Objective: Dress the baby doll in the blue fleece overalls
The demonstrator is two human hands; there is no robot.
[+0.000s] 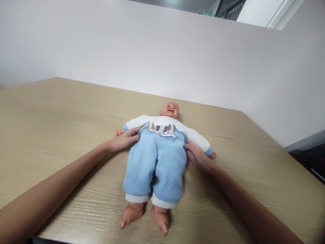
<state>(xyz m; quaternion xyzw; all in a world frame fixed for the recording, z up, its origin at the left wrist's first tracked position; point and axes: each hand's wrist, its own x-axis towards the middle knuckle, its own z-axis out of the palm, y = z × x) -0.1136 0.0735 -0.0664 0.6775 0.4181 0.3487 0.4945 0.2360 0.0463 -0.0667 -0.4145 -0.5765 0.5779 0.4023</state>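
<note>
A baby doll [170, 110] lies on its back, head toward the wall and bare feet toward me, both arms spread out. It wears a white top [198, 137] with blue cuffs and fluffy light blue trousers [144, 162] with white cuffs. An animal face with two eyes [161, 128] decorates the front of the waist. My left hand [126, 139] grips the trousers at the waist on the left, its fingertips partly hidden by the cloth. On the opposite side my right hand [196, 154] holds the waist edge, thumb and fingers closed on the fabric.
The doll rests on a wide wooden table [83, 203] with thin seams across it. A white wall [127, 51] rises behind the table. Dark objects [311, 156] stand beyond the table's right edge.
</note>
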